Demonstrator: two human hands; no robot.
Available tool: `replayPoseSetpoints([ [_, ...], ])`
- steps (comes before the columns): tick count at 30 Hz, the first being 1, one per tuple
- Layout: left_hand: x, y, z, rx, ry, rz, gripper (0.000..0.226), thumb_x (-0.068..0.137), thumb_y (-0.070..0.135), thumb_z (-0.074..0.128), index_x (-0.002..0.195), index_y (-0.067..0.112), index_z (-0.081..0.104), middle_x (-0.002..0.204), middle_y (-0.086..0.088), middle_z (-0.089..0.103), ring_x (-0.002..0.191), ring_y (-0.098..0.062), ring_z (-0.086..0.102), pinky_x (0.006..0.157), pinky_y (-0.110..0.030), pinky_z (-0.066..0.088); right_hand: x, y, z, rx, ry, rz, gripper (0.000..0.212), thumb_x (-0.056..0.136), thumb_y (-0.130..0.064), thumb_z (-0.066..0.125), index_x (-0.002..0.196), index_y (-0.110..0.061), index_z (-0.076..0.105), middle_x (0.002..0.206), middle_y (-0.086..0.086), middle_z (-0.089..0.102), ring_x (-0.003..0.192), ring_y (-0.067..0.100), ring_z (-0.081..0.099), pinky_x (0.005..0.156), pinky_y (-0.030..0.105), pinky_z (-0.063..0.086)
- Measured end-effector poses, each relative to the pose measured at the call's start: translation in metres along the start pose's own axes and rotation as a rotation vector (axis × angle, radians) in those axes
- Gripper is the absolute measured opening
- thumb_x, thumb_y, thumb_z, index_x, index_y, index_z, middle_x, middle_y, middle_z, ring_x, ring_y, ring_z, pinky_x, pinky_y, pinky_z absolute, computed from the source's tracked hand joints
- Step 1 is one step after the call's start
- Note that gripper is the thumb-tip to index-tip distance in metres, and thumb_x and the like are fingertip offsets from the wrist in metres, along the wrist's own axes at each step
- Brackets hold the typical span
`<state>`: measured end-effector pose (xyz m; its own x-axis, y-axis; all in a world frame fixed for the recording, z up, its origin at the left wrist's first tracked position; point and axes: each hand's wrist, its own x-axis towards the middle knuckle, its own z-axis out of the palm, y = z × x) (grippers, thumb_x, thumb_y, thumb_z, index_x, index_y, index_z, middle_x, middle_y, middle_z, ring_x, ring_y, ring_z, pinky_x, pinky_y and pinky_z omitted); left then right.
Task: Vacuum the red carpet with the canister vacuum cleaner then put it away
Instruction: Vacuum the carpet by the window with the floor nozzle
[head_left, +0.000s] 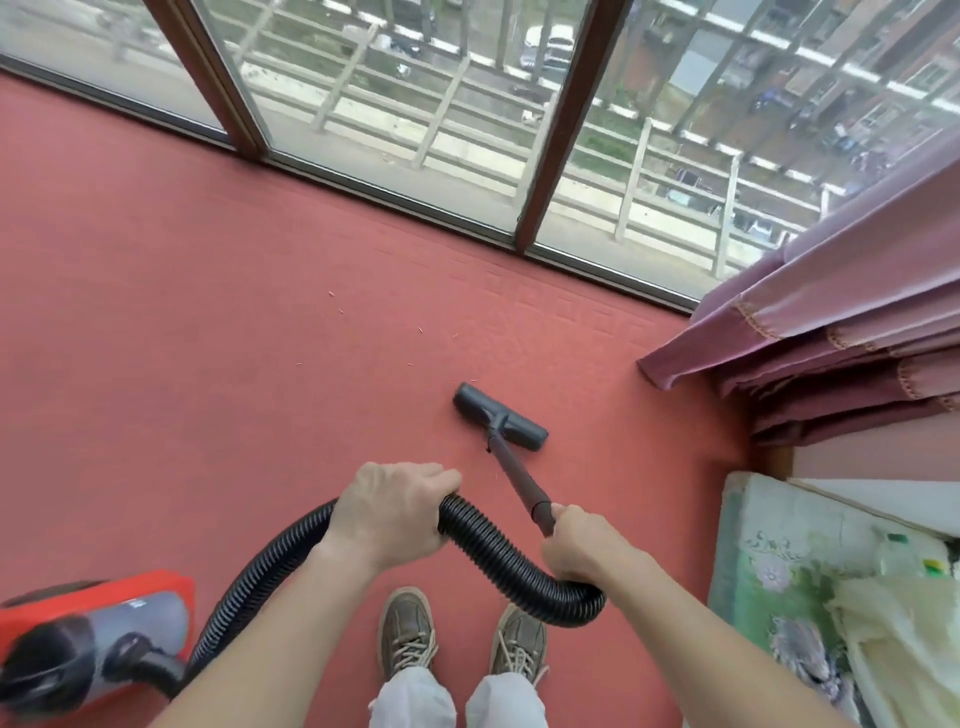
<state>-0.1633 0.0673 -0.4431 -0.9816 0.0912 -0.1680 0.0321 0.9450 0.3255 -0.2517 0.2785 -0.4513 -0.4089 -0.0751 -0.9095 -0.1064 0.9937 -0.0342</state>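
Observation:
The red carpet (208, 312) covers the floor up to the window. A red and grey canister vacuum cleaner (93, 639) sits at the lower left. Its black ribbed hose (498, 551) loops in front of me. My left hand (389, 514) grips the hose near its top bend. My right hand (582, 545) grips the upper end of the dark wand (519, 483). The wand slopes down to the black floor nozzle (519, 428), which lies flat on the carpet ahead of my shoes. Small light specks (337, 309) dot the carpet beyond the nozzle.
A floor-level window with a brown frame (545, 171) runs along the far edge. Pink curtains (831, 338) bunch on the right. A floral covered piece of furniture (769, 571) with a yellow cloth stands at lower right. My two shoes (462, 639) stand between the hose loop and the camera.

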Motion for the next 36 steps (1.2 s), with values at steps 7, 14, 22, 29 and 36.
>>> replayPoseSetpoints([
  [7,-0.043,-0.049,-0.025,0.012,-0.111,-0.167,0.021,0.068,0.033,0.065,0.077,0.028,0.047,0.078,0.008,0.065,0.071,-0.025,0.067,0.059,-0.033,0.043,0.008,-0.102,0.022,-0.305,0.067,-0.157,0.044,0.087,-0.018,0.051,0.131,-0.018,0.049,0.114,0.007,0.065,0.104,0.03,0.064,0.076,0.036,0.047],
  [14,-0.053,-0.078,-0.045,-0.027,-0.074,-0.366,0.022,0.081,0.04,0.06,0.079,0.025,0.044,0.082,0.002,0.067,0.08,-0.032,0.066,0.064,-0.033,0.036,0.05,-0.171,-0.016,-0.358,0.266,-0.131,0.04,0.093,-0.014,0.04,0.133,-0.012,0.047,0.125,0.011,0.06,0.116,0.034,0.058,0.089,0.042,0.047],
  [22,-0.067,-0.078,-0.05,-0.085,0.006,-0.433,0.025,0.081,0.039,0.062,0.081,0.027,0.04,0.086,0.001,0.068,0.083,-0.032,0.067,0.064,-0.031,0.034,0.034,-0.176,-0.025,-0.54,0.109,-0.065,0.042,0.09,-0.016,0.053,0.132,-0.013,0.053,0.12,0.008,0.062,0.109,0.029,0.062,0.077,0.033,0.046],
  [29,-0.047,-0.056,-0.048,-0.01,-0.044,-0.297,0.02,0.082,0.039,0.057,0.082,0.028,0.041,0.089,0.003,0.068,0.081,-0.03,0.067,0.063,-0.032,0.036,0.026,-0.135,-0.015,-0.459,0.171,-0.064,0.041,0.089,-0.015,0.048,0.13,-0.014,0.052,0.119,0.007,0.064,0.111,0.03,0.062,0.079,0.036,0.046],
  [36,-0.039,-0.044,-0.049,-0.033,0.017,-0.405,0.026,0.083,0.038,0.061,0.077,0.024,0.039,0.078,0.001,0.066,0.075,-0.032,0.064,0.06,-0.032,0.033,0.055,-0.14,-0.044,-0.308,0.22,-0.045,0.05,0.088,-0.009,0.051,0.138,-0.008,0.046,0.127,0.007,0.059,0.117,0.029,0.058,0.089,0.038,0.048],
])
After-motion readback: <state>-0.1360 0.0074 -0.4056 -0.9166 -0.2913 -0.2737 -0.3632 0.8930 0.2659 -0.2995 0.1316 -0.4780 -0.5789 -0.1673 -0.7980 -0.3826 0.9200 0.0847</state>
